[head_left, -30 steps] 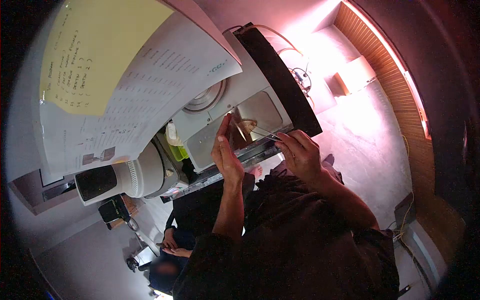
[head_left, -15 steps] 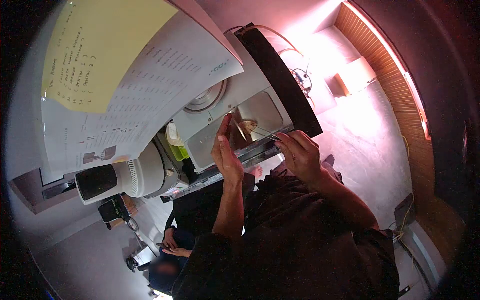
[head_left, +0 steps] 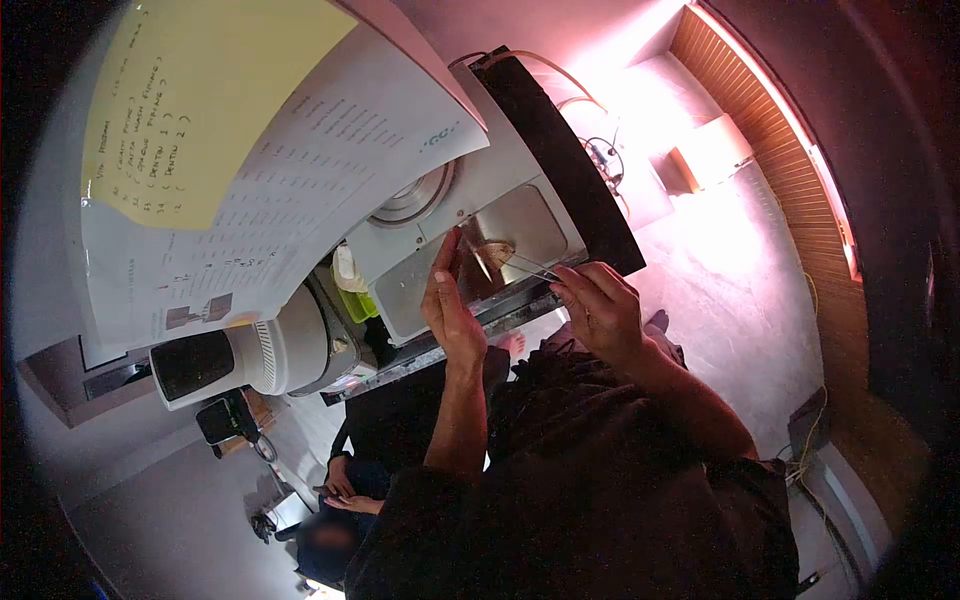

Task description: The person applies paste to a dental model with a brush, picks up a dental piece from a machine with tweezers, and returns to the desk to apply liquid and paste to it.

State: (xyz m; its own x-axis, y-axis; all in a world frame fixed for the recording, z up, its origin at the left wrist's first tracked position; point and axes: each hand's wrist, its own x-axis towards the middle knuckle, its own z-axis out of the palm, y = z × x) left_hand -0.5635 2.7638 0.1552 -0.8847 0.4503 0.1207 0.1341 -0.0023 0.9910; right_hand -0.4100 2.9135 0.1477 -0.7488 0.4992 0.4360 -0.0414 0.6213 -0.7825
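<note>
My right hand (head_left: 598, 305) is closed on thin metal tweezers (head_left: 532, 268), whose far end reaches a small tan round piece (head_left: 497, 253) over the metal tray (head_left: 530, 215). To the left, my left hand (head_left: 455, 310) is held edge-on beside that piece, its fingers stretched out and pointing up toward the tray. Nothing can be made out in my left palm. The tray is set in the top of a light-coloured machine, near a round metal plate (head_left: 412, 200).
Printed papers with a yellow note (head_left: 200, 110) hang at the upper left. Below them is a white device with a dark screen (head_left: 193, 367). A bright green item (head_left: 357, 304) lies beside it. A seated person (head_left: 345, 490) is at the lower left.
The hanging papers have shifted slightly. Both hands and the tweezers stay almost where they were.
</note>
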